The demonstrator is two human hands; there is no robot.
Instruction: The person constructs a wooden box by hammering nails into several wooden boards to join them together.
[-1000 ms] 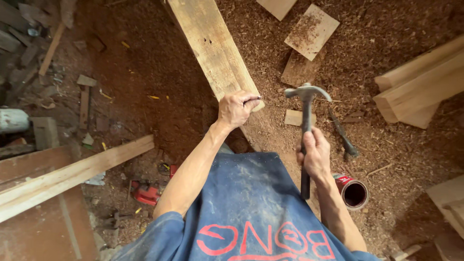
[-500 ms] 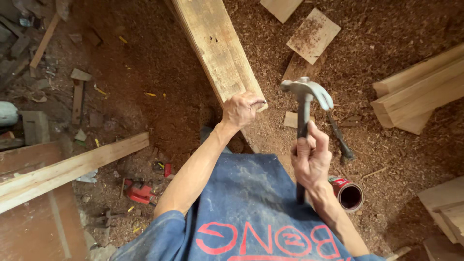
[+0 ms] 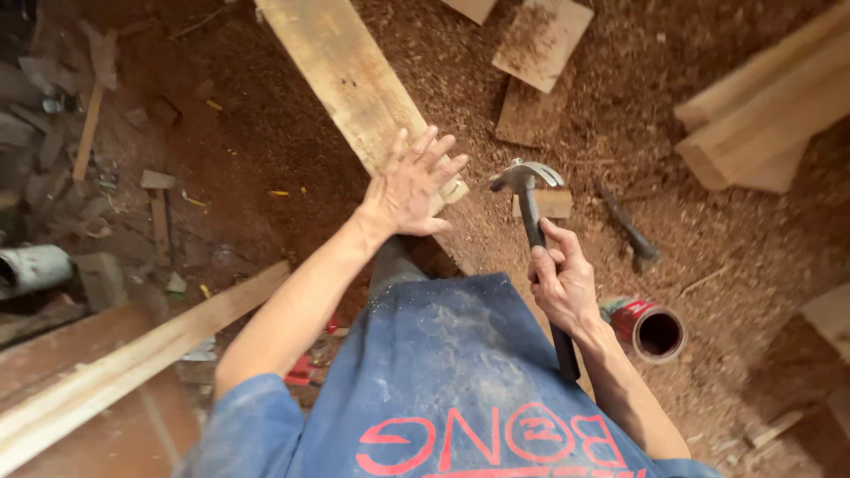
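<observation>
- The left hand [image 3: 414, 184] lay flat, fingers spread wide, gripping nothing, on the near end of a long pale plank [image 3: 347, 78] that ran away up the sawdust floor [image 3: 611, 150].
- The right hand [image 3: 563, 285] was wrapped tight around the dark handle of a claw hammer [image 3: 529, 205], whose steel head stood raised just right of the plank's end (clear of the wood, touching nothing).
- A small wood block [image 3: 551, 203] lay just behind the hammer head.
- A red open can [image 3: 650, 328] lay on its side near the right wrist.
- A dark tool [image 3: 627, 227] rested in the sawdust, right of the hammer.
- A second pale board [image 3: 124, 363] crossed the lower left.
</observation>
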